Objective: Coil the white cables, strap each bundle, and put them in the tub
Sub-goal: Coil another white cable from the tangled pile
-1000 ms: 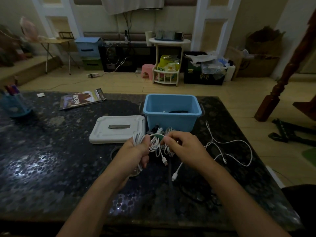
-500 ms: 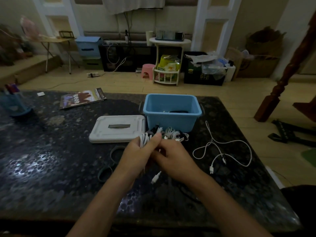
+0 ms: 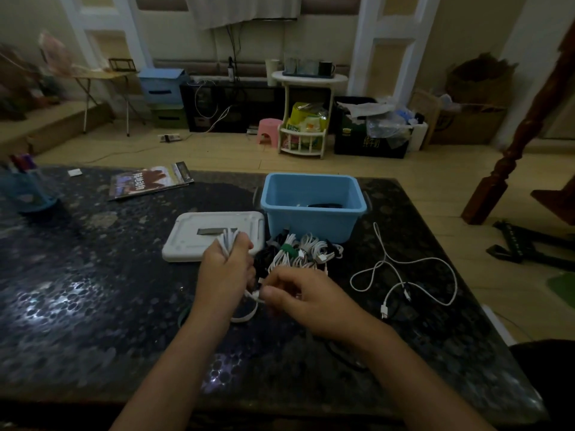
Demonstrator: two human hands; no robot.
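A coil of thin white cable [image 3: 228,241] is clenched in the left hand [image 3: 225,269] above the tabletop [image 3: 93,306], its loose end [image 3: 255,295] pinched by the right hand [image 3: 306,298]. Strapped white bundles [image 3: 306,251] are heaped just before the blue plastic tub [image 3: 312,220], beside a flat white lid [image 3: 214,234]. An uncoiled cable [image 3: 404,275] is sprawled in loops on the dark speckled stone to the right.

both forearms reach forward, bare. left hand [image 3: 225,265] fisted upright around a coiled cable [image 3: 228,241]. right hand [image 3: 306,295] just beside it, thumb and fingers pinching the cable's loose end.
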